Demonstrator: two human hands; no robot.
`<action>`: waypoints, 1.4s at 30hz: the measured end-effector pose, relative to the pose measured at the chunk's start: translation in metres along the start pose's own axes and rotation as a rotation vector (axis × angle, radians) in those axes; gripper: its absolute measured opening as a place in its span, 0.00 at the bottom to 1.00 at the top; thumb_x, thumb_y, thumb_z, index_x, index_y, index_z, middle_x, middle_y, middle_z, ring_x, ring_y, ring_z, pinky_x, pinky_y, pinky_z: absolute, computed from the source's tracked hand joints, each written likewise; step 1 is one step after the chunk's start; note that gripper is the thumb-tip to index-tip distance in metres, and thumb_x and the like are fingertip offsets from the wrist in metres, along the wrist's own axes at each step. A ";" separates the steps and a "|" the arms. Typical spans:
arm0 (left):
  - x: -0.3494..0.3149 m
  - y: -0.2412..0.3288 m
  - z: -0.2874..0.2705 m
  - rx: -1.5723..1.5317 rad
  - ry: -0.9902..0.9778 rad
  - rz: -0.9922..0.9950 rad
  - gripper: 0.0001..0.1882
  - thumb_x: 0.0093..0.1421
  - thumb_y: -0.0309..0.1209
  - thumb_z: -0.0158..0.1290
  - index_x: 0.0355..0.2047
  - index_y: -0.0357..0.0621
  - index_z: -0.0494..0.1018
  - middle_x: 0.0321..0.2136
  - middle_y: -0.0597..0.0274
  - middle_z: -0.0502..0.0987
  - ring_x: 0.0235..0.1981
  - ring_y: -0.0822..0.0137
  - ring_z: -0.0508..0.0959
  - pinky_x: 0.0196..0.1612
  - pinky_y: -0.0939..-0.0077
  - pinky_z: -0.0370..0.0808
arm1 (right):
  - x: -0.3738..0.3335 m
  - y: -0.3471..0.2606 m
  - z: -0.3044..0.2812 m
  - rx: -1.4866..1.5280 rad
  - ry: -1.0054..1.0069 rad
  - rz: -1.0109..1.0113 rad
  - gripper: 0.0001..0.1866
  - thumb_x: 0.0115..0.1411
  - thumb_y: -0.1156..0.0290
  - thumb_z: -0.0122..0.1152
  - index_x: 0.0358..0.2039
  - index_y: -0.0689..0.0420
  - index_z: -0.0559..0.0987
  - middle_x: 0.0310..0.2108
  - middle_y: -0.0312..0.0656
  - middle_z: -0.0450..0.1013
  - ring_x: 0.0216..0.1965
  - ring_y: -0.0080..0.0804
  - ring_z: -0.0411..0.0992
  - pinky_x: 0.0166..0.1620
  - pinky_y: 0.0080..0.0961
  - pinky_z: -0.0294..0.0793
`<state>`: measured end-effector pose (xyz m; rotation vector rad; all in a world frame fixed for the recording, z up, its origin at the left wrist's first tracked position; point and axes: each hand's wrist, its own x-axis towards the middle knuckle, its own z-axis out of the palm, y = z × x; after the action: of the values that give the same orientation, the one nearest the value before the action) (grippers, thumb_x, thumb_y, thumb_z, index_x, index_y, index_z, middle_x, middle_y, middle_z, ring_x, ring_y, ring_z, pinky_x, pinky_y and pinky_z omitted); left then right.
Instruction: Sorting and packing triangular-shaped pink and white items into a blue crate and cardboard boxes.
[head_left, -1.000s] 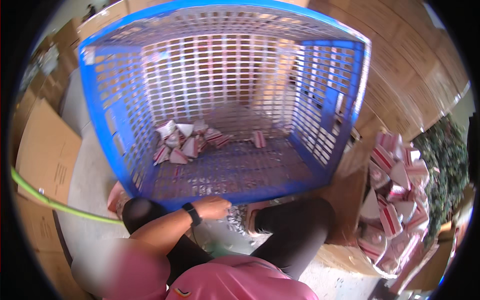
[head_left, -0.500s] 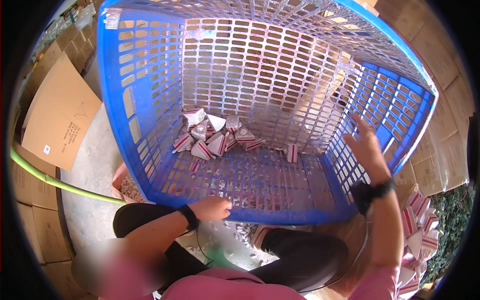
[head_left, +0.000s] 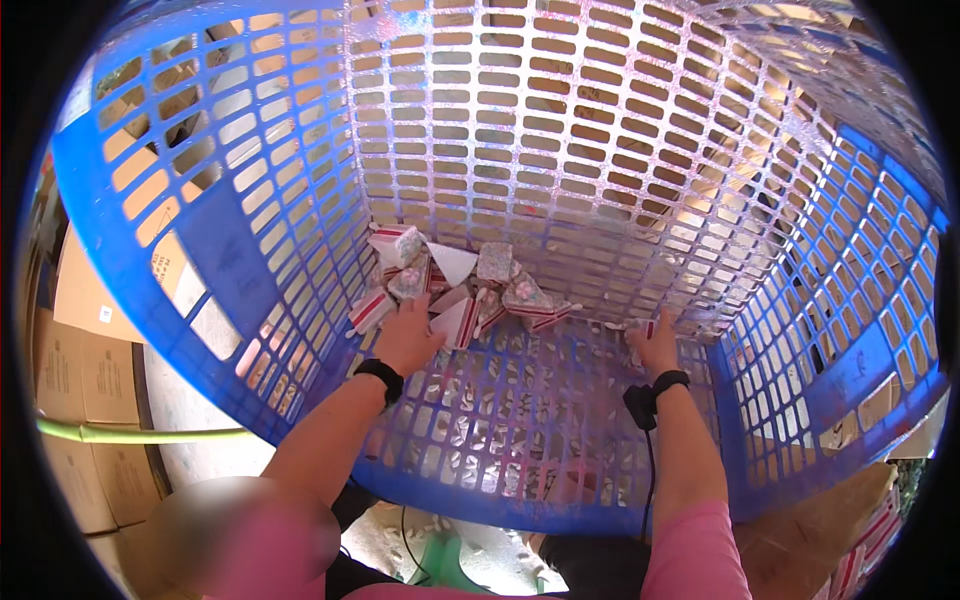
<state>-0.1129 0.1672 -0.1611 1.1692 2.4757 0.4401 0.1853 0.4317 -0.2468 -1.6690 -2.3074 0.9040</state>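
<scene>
Basket (head_left: pixel 225 240): one, blue plastic, slotted walls, open side toward the person; back wall scuffed pale, with pink and blue stains. Cartons (head_left: pixel 105 375): brown, stacked beyond the left wall. Pole (head_left: pixel 130 432): green, thin, left of the basket. Left hand (head_left: pixel 408 335): on the front of the pile, thumb and fingers spread apart, touching wedges. Right hand (head_left: pixel 655 347): at the lone wedge, thumb and forefinger at either side of it; cannot tell whether they pinch it. Pile (head_left: pixel 455 265): white wedges, red-striped edges, some faces speckled grey, heaped on the basket floor toward the back left. Lone wedge (head_left: pixel 648 328): same pattern, near the back right, mostly covered. Wristbands (head_left: pixel 380 380): black, one per wrist.

Changes from half a second ago: basket larger in view; left hand moved from front rim to pile; right hand lowered from beside the right wall.
</scene>
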 end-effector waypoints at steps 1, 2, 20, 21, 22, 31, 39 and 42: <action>0.007 0.012 0.007 0.100 -0.001 0.104 0.26 0.48 0.38 0.52 0.44 0.39 0.60 0.41 0.45 0.67 0.42 0.45 0.68 0.44 0.59 0.65 | 0.000 0.008 0.010 -0.093 0.042 0.001 0.45 0.42 0.62 0.63 0.56 0.65 0.52 0.47 0.60 0.63 0.48 0.53 0.63 0.51 0.36 0.62; 0.014 0.023 0.014 0.194 -0.001 0.215 0.31 0.48 0.43 0.53 0.48 0.38 0.59 0.43 0.43 0.67 0.43 0.47 0.68 0.47 0.61 0.65 | 0.001 0.017 0.016 -0.189 0.088 0.007 0.45 0.42 0.62 0.63 0.56 0.66 0.51 0.46 0.59 0.64 0.47 0.53 0.64 0.50 0.37 0.63; -0.039 0.010 0.052 -0.060 -0.194 0.128 0.26 0.43 0.37 0.56 0.39 0.35 0.63 0.37 0.38 0.70 0.41 0.43 0.69 0.42 0.58 0.66 | -0.064 -0.123 -0.204 0.060 0.347 -0.231 0.28 0.44 0.63 0.60 0.43 0.61 0.64 0.37 0.57 0.68 0.42 0.54 0.65 0.46 0.39 0.65; -0.040 0.006 0.056 -0.055 -0.175 0.130 0.28 0.42 0.38 0.57 0.41 0.35 0.63 0.39 0.39 0.70 0.43 0.44 0.69 0.44 0.59 0.66 | -0.072 -0.126 -0.224 -0.001 0.519 -0.360 0.31 0.44 0.62 0.60 0.47 0.62 0.63 0.38 0.57 0.69 0.44 0.54 0.64 0.49 0.38 0.63; -0.048 0.017 0.048 -0.060 -0.162 0.157 0.28 0.42 0.38 0.57 0.41 0.35 0.63 0.39 0.39 0.70 0.43 0.44 0.69 0.44 0.59 0.66 | -0.089 -0.134 -0.259 -0.002 0.422 -0.323 0.33 0.45 0.60 0.59 0.48 0.63 0.62 0.39 0.56 0.69 0.45 0.54 0.64 0.52 0.36 0.61; -0.070 0.029 0.040 -0.733 -0.365 0.081 0.18 0.43 0.27 0.55 0.36 0.39 0.65 0.31 0.53 0.73 0.30 0.59 0.76 0.32 0.68 0.73 | -0.264 -0.103 -0.471 -0.074 0.907 -0.237 0.23 0.50 0.60 0.55 0.46 0.57 0.68 0.34 0.50 0.71 0.37 0.45 0.71 0.40 0.37 0.71; -0.125 0.110 0.013 -0.688 -0.449 -0.043 0.17 0.47 0.26 0.51 0.39 0.45 0.65 0.29 0.64 0.72 0.27 0.65 0.75 0.26 0.73 0.71 | -0.591 0.025 -0.560 0.338 1.222 -0.051 0.25 0.47 0.63 0.64 0.44 0.57 0.68 0.32 0.38 0.71 0.31 0.23 0.70 0.33 0.21 0.71; -0.069 0.052 0.036 -0.491 -0.524 0.179 0.06 0.50 0.28 0.48 0.29 0.40 0.67 0.23 0.59 0.72 0.24 0.63 0.73 0.22 0.72 0.69 | -0.660 0.085 -0.525 0.424 1.239 0.220 0.22 0.48 0.63 0.64 0.42 0.55 0.68 0.33 0.38 0.71 0.32 0.23 0.70 0.33 0.20 0.71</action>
<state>-0.0215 0.1491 -0.1575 1.1191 1.7011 0.6482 0.7351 0.0503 0.2733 -1.5778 -1.0415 0.1789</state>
